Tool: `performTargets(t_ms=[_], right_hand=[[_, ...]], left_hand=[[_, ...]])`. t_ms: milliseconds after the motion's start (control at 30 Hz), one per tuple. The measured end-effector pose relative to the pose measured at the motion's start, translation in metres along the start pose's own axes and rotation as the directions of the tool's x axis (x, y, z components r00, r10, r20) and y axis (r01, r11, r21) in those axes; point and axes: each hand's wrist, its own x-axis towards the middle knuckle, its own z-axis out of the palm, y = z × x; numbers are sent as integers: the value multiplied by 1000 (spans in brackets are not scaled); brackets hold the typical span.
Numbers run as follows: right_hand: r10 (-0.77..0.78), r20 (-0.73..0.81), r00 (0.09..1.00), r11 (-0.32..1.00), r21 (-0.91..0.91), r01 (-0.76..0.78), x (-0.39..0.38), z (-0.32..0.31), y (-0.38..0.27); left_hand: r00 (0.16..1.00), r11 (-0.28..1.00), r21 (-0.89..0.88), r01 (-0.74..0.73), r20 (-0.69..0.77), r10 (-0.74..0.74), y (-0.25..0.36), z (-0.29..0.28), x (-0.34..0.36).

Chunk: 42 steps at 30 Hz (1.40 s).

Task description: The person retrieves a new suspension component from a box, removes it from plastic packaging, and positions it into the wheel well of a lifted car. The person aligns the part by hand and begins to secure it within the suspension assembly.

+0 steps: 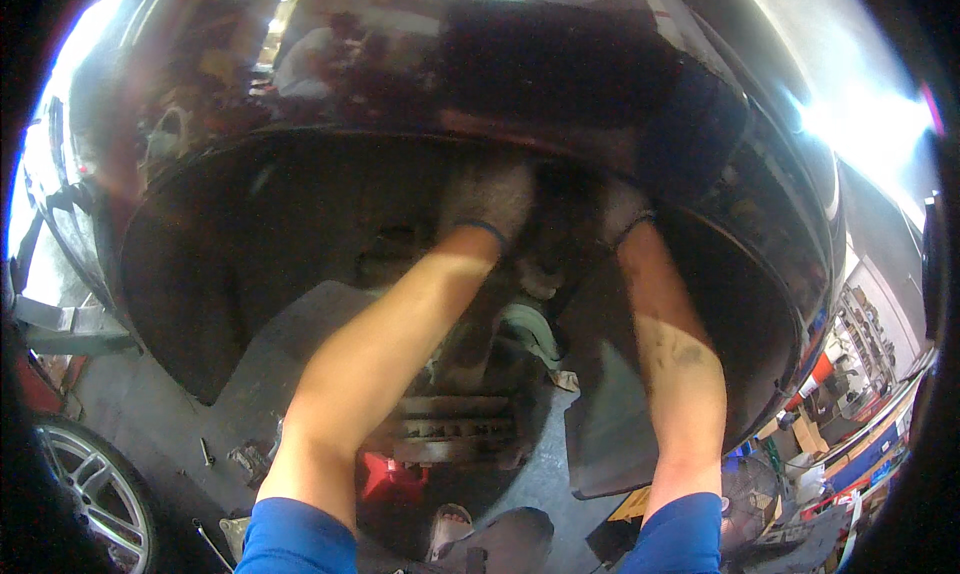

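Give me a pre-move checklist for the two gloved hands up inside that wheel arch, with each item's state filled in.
1. Gloves on both hands: ok, left hand and right hand wear knit gloves.
2. Fingertips in sight: not ok, hidden in the dark wheel arch.
3. Grip on a part: cannot tell.
4. Wheel off: ok, brake disc is bare.
5. Forearms free of the disc: ok, they pass above it.
6. Floor below: not ok, loose tools lie there.

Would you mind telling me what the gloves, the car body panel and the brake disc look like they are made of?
Gloves: left hand and right hand wear what looks like grey knit fabric with ribbed cuffs. Body panel: glossy dark painted surface, probably metal, mirroring the workshop. Brake disc: bare dull metal, apparently rusty brown, stacked edges showing.
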Motion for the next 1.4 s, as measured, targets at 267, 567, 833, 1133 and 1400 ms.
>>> performTargets(t_ms=[267,567,833,1133,1400], right_hand=[[-2,-29,1000,994,111,6,0,18,9],[-141,-284,948,917,-399,16,-43,-34,-62],[-25,-416,909,914,359,189,20,8,-40],[78,-154,985,947,321,-25,41,-18,-12],[103,-124,987,984,157,-83,90,16,-40]], left_hand=[[1000,997,74,28,-15,-27,12,-16,6],[982,991,40,130,135,-135,40,-57,-3],[960,986,98,136,233,-156,39,-57,-1],[960,974,94,205,176,-219,47,-52,14],[949,976,-8,217,235,-209,10,-35,15]])
